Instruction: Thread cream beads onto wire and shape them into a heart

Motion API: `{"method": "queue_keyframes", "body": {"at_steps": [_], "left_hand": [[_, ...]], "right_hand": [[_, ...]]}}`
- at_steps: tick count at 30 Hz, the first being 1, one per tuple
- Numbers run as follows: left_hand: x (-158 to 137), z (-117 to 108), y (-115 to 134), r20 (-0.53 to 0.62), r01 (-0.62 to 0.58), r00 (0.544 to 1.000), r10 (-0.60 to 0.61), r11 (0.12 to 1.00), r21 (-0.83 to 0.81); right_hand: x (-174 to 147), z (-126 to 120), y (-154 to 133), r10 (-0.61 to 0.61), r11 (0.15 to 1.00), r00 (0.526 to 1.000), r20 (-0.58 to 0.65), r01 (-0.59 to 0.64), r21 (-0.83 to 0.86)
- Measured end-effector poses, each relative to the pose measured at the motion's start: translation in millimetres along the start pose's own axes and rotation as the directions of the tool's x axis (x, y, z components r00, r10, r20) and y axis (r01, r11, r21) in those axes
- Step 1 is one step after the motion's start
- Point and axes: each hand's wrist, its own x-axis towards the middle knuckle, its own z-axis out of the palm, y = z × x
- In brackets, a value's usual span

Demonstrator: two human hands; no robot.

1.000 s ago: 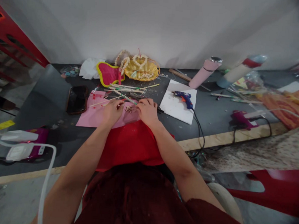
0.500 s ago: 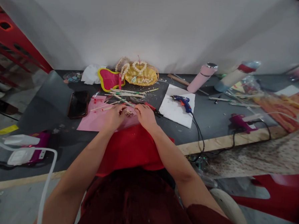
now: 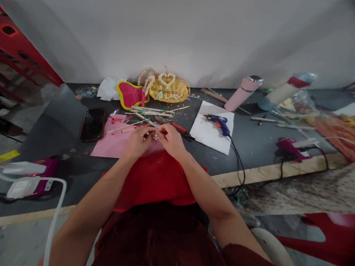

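My left hand [image 3: 139, 142] and my right hand [image 3: 172, 140] meet over a pink sheet [image 3: 109, 145]. Between their fingertips is a small clump of pale, knobbly pieces [image 3: 157, 136], partly hidden by the fingers. Both hands look closed in a pinch on it; its exact kind is too small to make out. Just beyond the hands lie thin pale sticks with green and white wrapping [image 3: 151, 112]. Red-handled pliers [image 3: 180, 128] rest close to my right hand. Red cloth [image 3: 158, 179] lies below the wrists.
A phone [image 3: 93, 124] lies left. Behind stand a woven basket [image 3: 184, 95] with pale heart-shaped beadwork [image 3: 166, 81] and a pink-and-yellow shape [image 3: 130, 95]. To the right are a blue glue gun [image 3: 219, 122] on white board [image 3: 207, 136], a pink flask [image 3: 241, 94] and purple power strips [image 3: 292, 149].
My fingertips have drawn closer together around the pale clump, now covering more of it. My right hand has shifted slightly inward, and the whole view has moved a little.
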Motion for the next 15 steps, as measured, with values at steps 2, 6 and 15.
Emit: {"method": "queue_keyframes", "body": {"at_steps": [2, 6, 15], "left_hand": [[-0.2, 0.8, -1.5, -0.006, -0.014, 1.000, 0.014, 1.000, -0.011], [-1.1, 1.5, -2.9, -0.021, -0.006, 1.000, 0.005, 0.999, -0.046], [-0.6, 2.6, -3.8, -0.017, 0.003, 1.000, -0.005, 0.997, -0.071]], "right_hand": [[0.0, -0.5, -0.3, -0.004, 1.000, 1.000, 0.002, 0.004, 0.006], [0.0, -1.1, 0.8, -0.007, 1.000, 1.000, 0.024, 0.007, -0.009], [-0.4, -1.2, 2.2, -0.001, 1.000, 0.999, 0.050, 0.000, 0.025]]}}
